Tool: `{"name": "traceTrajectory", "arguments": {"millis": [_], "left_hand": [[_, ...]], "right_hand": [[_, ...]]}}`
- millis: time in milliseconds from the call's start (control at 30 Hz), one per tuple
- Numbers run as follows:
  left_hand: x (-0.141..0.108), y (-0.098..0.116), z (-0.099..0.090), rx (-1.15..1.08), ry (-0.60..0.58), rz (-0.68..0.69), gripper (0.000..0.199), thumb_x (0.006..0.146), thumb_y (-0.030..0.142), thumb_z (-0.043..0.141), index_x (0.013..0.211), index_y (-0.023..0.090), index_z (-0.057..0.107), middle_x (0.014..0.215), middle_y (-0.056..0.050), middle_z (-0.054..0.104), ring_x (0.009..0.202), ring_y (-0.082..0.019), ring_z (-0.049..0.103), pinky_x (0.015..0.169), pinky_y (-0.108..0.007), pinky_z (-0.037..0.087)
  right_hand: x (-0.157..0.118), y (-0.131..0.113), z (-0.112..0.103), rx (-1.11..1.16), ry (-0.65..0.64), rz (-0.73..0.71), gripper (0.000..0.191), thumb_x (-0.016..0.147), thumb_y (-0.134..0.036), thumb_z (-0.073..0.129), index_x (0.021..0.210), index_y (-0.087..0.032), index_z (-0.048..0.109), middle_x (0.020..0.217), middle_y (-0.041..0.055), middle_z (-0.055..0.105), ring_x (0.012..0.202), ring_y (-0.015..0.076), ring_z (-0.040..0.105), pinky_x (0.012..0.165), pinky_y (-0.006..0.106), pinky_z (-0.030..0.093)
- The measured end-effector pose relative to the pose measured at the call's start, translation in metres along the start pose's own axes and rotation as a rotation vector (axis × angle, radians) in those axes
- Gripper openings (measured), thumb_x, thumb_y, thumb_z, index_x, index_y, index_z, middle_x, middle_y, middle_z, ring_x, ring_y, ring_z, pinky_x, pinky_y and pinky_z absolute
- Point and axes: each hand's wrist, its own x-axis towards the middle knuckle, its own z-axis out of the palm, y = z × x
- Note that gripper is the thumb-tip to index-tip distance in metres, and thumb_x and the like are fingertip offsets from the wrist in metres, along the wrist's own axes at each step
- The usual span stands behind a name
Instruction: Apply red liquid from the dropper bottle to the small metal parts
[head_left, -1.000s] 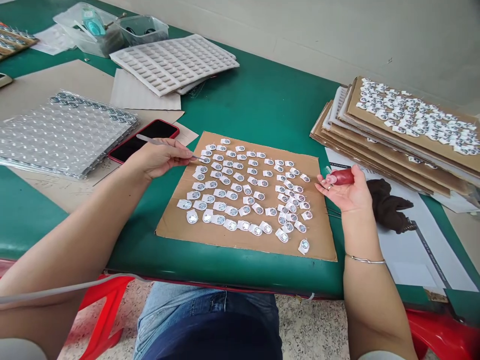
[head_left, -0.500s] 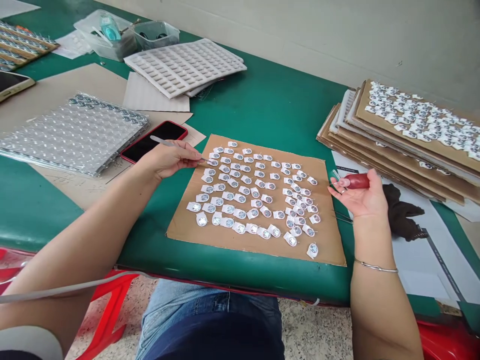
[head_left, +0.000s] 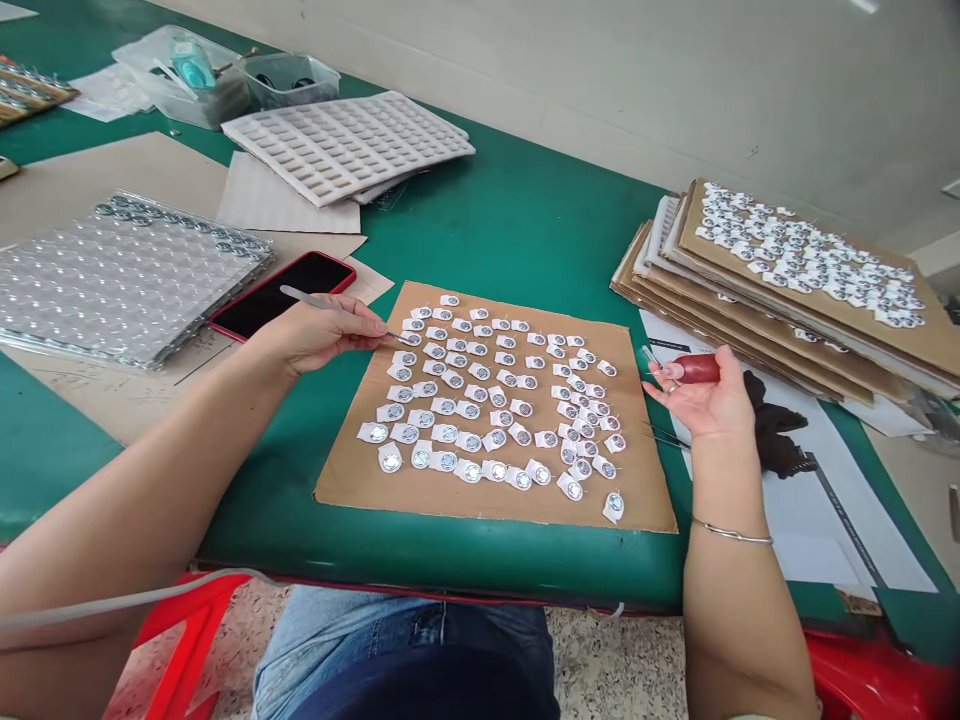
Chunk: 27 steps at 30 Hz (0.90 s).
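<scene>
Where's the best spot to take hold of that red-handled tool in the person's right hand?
Probably the fat red handle, not the thin pale tip. Come from the end away from the tip, over the right hand cradling it. The rounded handle is the widest part, so fingers can wrap around it while keeping clear of the tip.

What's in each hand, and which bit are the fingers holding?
The left hand pinches a thin metal tool near its middle. The right hand wraps around a red handle.
</scene>
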Motion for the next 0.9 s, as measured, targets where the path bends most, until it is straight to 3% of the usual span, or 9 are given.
{"name": "traceTrajectory", "arguments": {"millis": [233, 333, 600, 900], "left_hand": [[0.003, -0.001, -0.007, 0.049, -0.018, -0.005, 0.030, 0.041, 0.020, 0.084, 0.060, 0.010, 0.063, 0.068, -0.005, 0.065, 0.075, -0.021, 0.066, 0.079, -0.033, 0.052], [0.007, -0.002, -0.012, 0.100, -0.044, -0.020, 0.031, 0.046, 0.023, 0.084, 0.067, 0.010, 0.065, 0.073, -0.005, 0.067, 0.078, -0.020, 0.065, 0.082, -0.034, 0.051], [0.011, 0.002, -0.027, 0.071, -0.025, -0.089, 0.043, 0.041, 0.032, 0.089, 0.068, 0.011, 0.062, 0.071, -0.006, 0.071, 0.079, -0.027, 0.067, 0.084, -0.040, 0.051], [0.008, 0.008, -0.031, 0.182, -0.109, -0.073, 0.032, 0.058, 0.038, 0.082, 0.069, 0.014, 0.064, 0.073, 0.005, 0.070, 0.090, -0.025, 0.065, 0.100, -0.049, 0.037]], "right_hand": [[0.004, 0.000, -0.007, -0.009, -0.020, -0.003, 0.042, 0.075, -0.060, 0.044, 0.073, -0.019, 0.055, 0.061, 0.0030, 0.059, 0.092, 0.0265, 0.065, 0.070, 0.045, 0.054], [0.003, 0.001, -0.005, 0.026, -0.035, 0.021, 0.043, 0.072, -0.061, 0.049, 0.074, -0.018, 0.055, 0.062, 0.0033, 0.060, 0.091, 0.0267, 0.066, 0.072, 0.044, 0.055], [0.004, 0.005, -0.009, 0.145, -0.052, 0.075, 0.046, 0.063, -0.060, 0.063, 0.078, -0.017, 0.059, 0.064, 0.0042, 0.062, 0.096, 0.0290, 0.065, 0.072, 0.042, 0.057], [-0.001, 0.006, -0.009, 0.185, -0.093, 0.052, 0.045, 0.059, -0.058, 0.070, 0.077, -0.018, 0.060, 0.071, 0.0040, 0.064, 0.095, 0.0286, 0.066, 0.071, 0.041, 0.058]]}}
